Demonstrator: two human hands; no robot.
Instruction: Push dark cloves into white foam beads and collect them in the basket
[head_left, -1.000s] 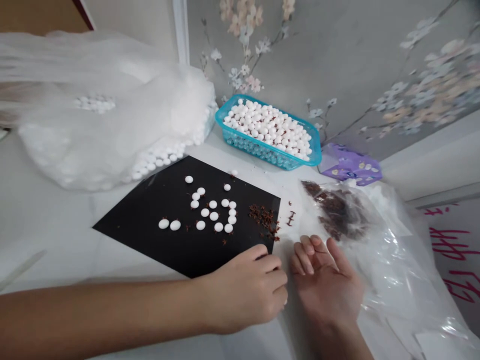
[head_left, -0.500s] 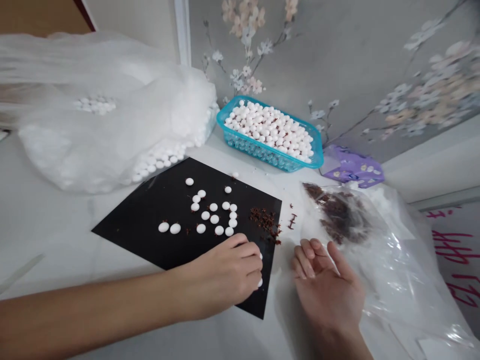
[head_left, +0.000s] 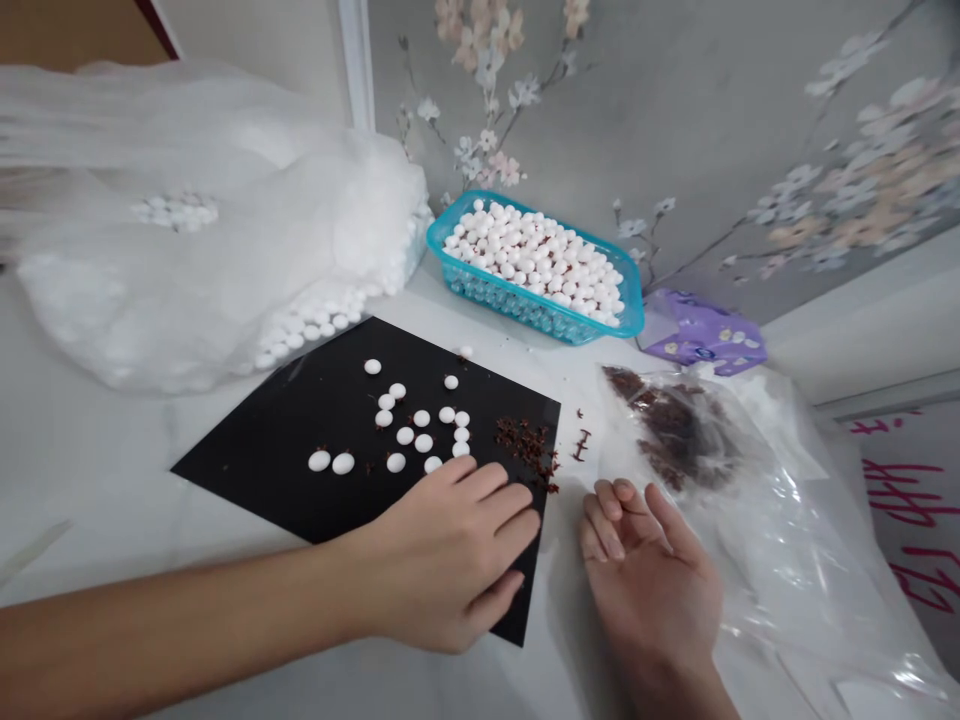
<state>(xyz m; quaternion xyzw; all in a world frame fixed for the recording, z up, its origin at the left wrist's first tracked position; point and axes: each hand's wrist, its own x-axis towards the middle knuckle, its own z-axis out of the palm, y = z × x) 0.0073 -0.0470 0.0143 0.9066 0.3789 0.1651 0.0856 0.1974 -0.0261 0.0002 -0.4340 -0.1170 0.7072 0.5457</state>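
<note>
My left hand (head_left: pixel 457 555) lies palm down over the right part of a black board (head_left: pixel 277 440). Its fingers are bent downward and slightly apart, with the thumb separate. The fingertips and whatever lies beneath them are hidden. Just beyond the knuckles sit several white oval beads (head_left: pixel 424 443), some with small brown bits at their edges. Close to the fingers is a scattered pile of tiny brown star-shaped pieces (head_left: pixel 525 440). My right hand (head_left: pixel 652 580) rests palm up beside the board, fingers loosely curled and thumb apart. Nothing shows in its palm.
Behind the board stands a blue plastic basket (head_left: pixel 517 312) full of white beads. A large translucent bag (head_left: pixel 225 270) of white beads fills the left. Beyond my right hand lies a clear bag (head_left: pixel 690 430) with brown pieces, near a purple packet (head_left: pixel 705 330).
My left hand's fingers have spread from a tighter curl, and the hand now covers white beads that showed beyond its fingertips. My right hand has hardly moved. The view has shifted slightly.
</note>
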